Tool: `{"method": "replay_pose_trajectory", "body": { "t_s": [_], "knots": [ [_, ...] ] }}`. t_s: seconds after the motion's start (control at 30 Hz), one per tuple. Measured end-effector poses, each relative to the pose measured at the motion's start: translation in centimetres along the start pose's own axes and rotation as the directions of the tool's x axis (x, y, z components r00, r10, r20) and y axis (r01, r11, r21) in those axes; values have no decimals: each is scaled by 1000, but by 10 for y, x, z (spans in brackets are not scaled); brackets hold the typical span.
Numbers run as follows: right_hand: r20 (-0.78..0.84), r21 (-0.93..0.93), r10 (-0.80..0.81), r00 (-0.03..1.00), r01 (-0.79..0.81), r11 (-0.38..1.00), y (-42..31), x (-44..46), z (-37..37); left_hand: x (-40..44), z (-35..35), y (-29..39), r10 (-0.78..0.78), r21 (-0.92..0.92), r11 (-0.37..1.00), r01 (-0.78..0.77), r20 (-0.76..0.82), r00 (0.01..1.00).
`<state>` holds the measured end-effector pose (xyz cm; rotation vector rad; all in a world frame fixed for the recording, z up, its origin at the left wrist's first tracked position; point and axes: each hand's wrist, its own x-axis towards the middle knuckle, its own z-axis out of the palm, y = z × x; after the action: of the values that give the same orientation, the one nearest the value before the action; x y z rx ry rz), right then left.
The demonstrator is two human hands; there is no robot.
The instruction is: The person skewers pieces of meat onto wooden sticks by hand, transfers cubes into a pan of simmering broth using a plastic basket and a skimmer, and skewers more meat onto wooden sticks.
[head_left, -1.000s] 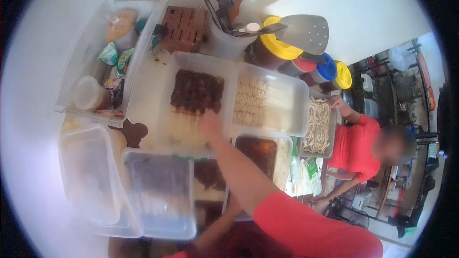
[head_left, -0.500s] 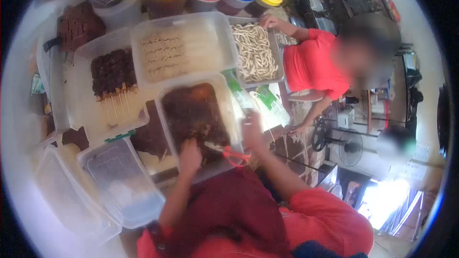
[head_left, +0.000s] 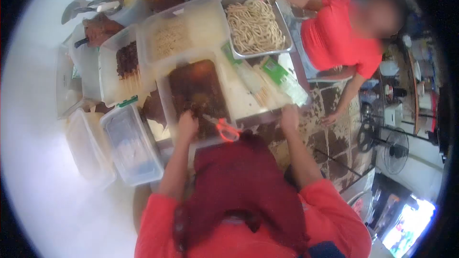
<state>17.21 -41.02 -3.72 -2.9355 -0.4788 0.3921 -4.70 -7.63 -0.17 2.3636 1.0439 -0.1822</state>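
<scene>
A tub [head_left: 165, 94] of dark contents [head_left: 196, 81] sits on a table [head_left: 245, 106] before a person [head_left: 217, 240] in a maroon apron [head_left: 239, 172], left hand [head_left: 188, 125] at the tub's near end beside orange-handled scissors [head_left: 221, 124], right hand [head_left: 290, 115] near wooden skewers [head_left: 261, 97] by the tabletop's edge; with both blurred, neither hand's grip can be told.

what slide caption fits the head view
Left hand at a dark-filled tub, orange-handled scissors alongside, right hand near a green packet.
</scene>
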Motion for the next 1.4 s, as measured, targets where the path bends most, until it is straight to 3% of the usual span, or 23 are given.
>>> {"method": "replay_pose_trajectory", "body": {
  "t_s": [0.03, 0.13, 0.23, 0.37, 0.43, 0.57, 0.67, 0.73, 0.8, 0.83, 0.87, 0.9, 0.93, 1.0, 1.07, 1.13, 1.17, 1.2, 1.23, 1.27, 1.3, 1.33, 1.4],
  "knots": [
    [4, 75, -3, 1000, 2, 997, -7, 1, -18, -4, 5, 4, 39, 10, 999, -39, -82, 996],
    [-29, -25, -16, 999, 15, 1000, -27, 13, -54, -2, 7, 21, -58, 119, 992, 40, 157, 986],
    [-246, 121, -73, 966, 106, 987, -40, 6, -54, -5, 24, -5, 153, 210, 963, -168, 87, 984],
    [58, 175, -36, 998, 25, 984, -61, -24, -36, -11, -4, -8, 61, 338, 925, -175, 321, 945],
    [41, 172, -3, 999, -4, 985, -58, -23, -14, -23, -17, -12, 70, 310, 929, -200, 384, 921],
    [92, 314, 137, 986, -159, 936, -69, -22, -18, -14, 8, -48, 223, 354, 878, -322, 293, 930],
    [29, 398, 202, 979, -197, 896, -57, -35, -27, -17, -8, -34, 164, 383, 866, -322, 390, 906],
    [24, 490, 148, 989, -141, 860, -15, -47, -25, -15, -16, -27, 109, 397, 862, -314, 460, 881],
    [-192, 416, 121, 974, -30, 909, 11, -70, -54, -8, -4, -39, 86, 361, 894, -263, 439, 895],
    [-125, 510, 272, 954, -174, 843, 27, -81, -69, -9, -10, -33, 85, 344, 904, -254, 438, 895],
    [-80, 832, 447, 891, -187, 522, 39, -89, -86, -9, -13, -26, 83, 326, 913, -244, 437, 896],
    [-81, 976, 538, 839, -43, 213, 41, -94, -112, -6, -8, -26, 72, 300, 930, -214, 421, 904],
    [-32, 985, 620, 784, 130, -114, 40, -97, -140, -2, -1, -28, 58, 274, 944, -185, 411, 910],
    [-160, 955, 662, 732, 286, -85, 44, -85, -180, 1, -3, -16, 25, 231, 964, -129, 407, 913],
    [-294, 953, 505, 812, 206, 224, 43, -61, -183, -5, -25, 13, -10, 192, 978, -81, 429, 903],
    [-288, 894, 333, 898, 127, 431, 15, -34, -181, -7, -23, 19, 5, 213, 972, -95, 387, 922],
    [-229, 868, 252, 940, 79, 491, -35, -26, -176, -6, -21, 24, 19, 221, 970, -106, 364, 931],
    [111, 756, 336, 935, -299, 582, -112, -34, -212, -4, -18, 24, -4, 242, 965, -105, 412, 911],
    [13, 828, 276, 961, -165, 536, -125, -32, -170, -1, -13, 16, -31, 262, 960, -102, 459, 888],
    [-124, 780, 84, 989, 44, 625, -127, -33, -142, 1, -7, 8, -64, 283, 955, -95, 503, 862],
    [-112, 800, 33, 993, 70, 596, -123, -30, -111, -1, 3, 0, -65, 271, 961, -56, 417, 907],
    [-33, 671, 7, 999, 17, 742, -135, -33, -122, -4, 6, 3, -52, 274, 960, -52, 361, 931],
    [175, 600, -234, 956, 85, 795, -142, -37, -119, -15, 8, 0, -39, 303, 952, -43, 260, 965]
  ]
}}
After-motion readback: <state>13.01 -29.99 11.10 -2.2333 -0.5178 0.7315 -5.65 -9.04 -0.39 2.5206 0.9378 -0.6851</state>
